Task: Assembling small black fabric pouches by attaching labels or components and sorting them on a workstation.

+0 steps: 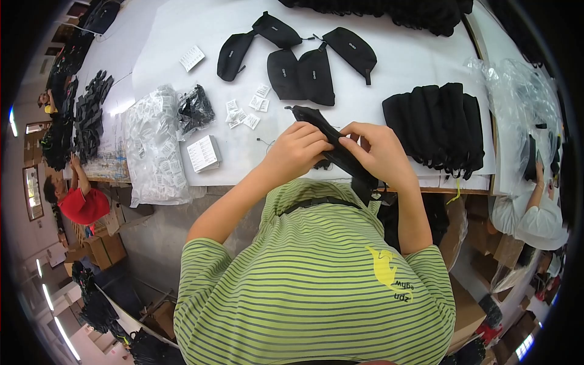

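Observation:
A black zippered pouch (344, 157) is stretched slantwise between my two hands, over the near edge of the white table. My left hand (298, 146) is closed on its upper left part, fingers curled over the edge. On the right part, my right hand (376, 151) pinches the pouch with thumb and fingers. Its far end pokes out beyond my left hand, and its lower end hangs by my waist. Just beyond lie two overlapping black pouches (316, 77), with more black pouches (350, 52) around them. Part of the held pouch is hidden behind my fingers.
To the right is a row of stacked black pouches (433, 128). Small white tags (236, 115), a white card stack (204, 154), and clear bags (155, 146) lie left. A person in red (84, 201) works at left, another in white (532, 216) at right.

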